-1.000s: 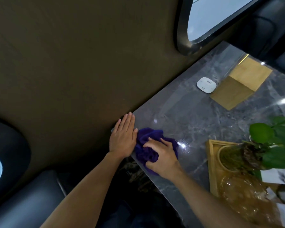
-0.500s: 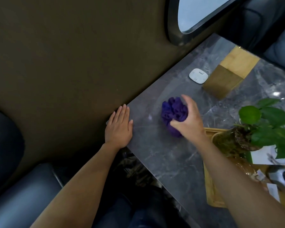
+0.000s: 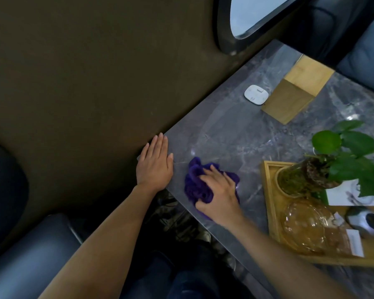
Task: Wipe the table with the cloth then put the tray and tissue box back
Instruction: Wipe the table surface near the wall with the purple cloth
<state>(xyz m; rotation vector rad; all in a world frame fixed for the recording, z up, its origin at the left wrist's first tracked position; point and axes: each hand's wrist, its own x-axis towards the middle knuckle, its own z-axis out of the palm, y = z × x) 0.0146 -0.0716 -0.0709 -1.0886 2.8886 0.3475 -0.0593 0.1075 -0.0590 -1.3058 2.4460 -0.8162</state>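
Note:
A crumpled purple cloth [image 3: 195, 182] lies on the grey marble table [image 3: 235, 137] near its front left corner. My right hand [image 3: 219, 195] presses down on the cloth, fingers curled over it. Flat on the table's left corner, a little left of the cloth, rests my left hand [image 3: 155, 164] with fingers together and nothing in it. A wooden tray [image 3: 269, 195] stands at the right, holding a potted plant [image 3: 341, 156], a glass bowl [image 3: 304, 225] and small items. A wooden tissue box [image 3: 298, 89] sits at the back of the table.
A small white square device [image 3: 256, 94] lies beside the tissue box. A dark wall runs along the table's left side, with an oval window [image 3: 257, 14] above. Dark seats stand at the far right and near left. My legs are under the table edge.
My right hand has dragged the cloth back from the table's middle toward the front edge, close to my left hand. My left hand stays flat at the corner.

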